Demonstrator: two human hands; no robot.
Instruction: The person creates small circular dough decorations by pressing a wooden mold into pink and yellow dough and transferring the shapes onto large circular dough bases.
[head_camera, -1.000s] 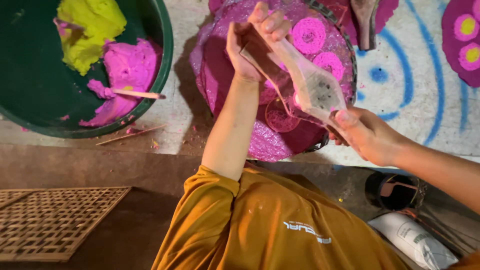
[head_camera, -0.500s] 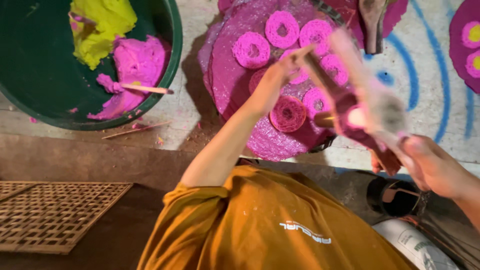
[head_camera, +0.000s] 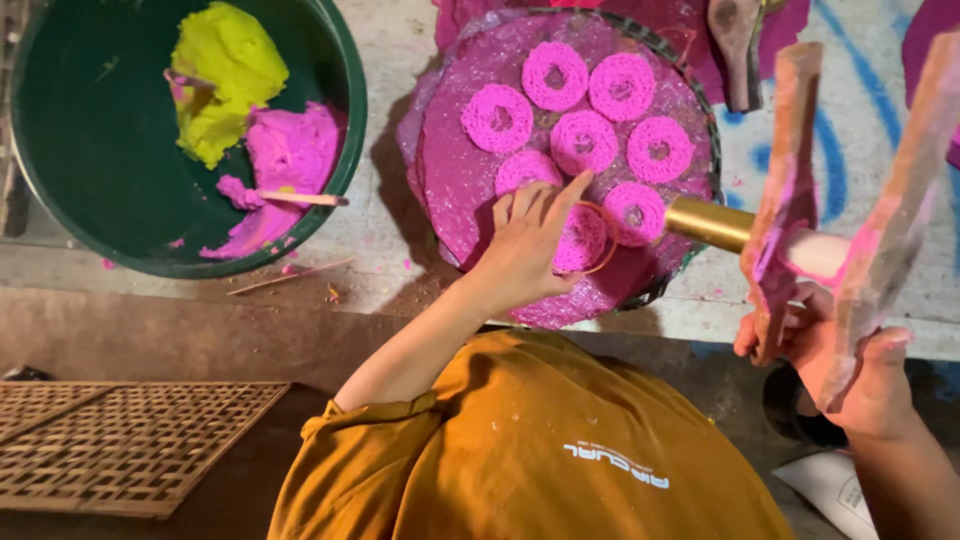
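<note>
My left hand (head_camera: 528, 245) rests flat on a round pink-coated woven tray (head_camera: 450, 170), fingertips on a pink noodle ring (head_camera: 583, 238) near its front edge. Several more pink noodle rings (head_camera: 585, 140) lie on the tray in a cluster. My right hand (head_camera: 850, 370) grips a wooden press (head_camera: 860, 220) with two upright handles and a brass cylinder (head_camera: 708, 222) pointing at the tray. The press is smeared with pink dough and held right of the tray, above the table edge.
A large green tub (head_camera: 60, 150) at the left holds yellow dough (head_camera: 225, 85), pink dough (head_camera: 290, 160) and a wooden stick (head_camera: 300, 198). Another stick (head_camera: 290, 275) lies on the counter. A woven mat (head_camera: 120, 440) lies lower left. A wooden tool (head_camera: 738, 45) lies beyond the tray.
My left hand dropped from above the tray onto the front noodle ring. My right hand drew the press back to the right and turned it so the handles stand upright.
</note>
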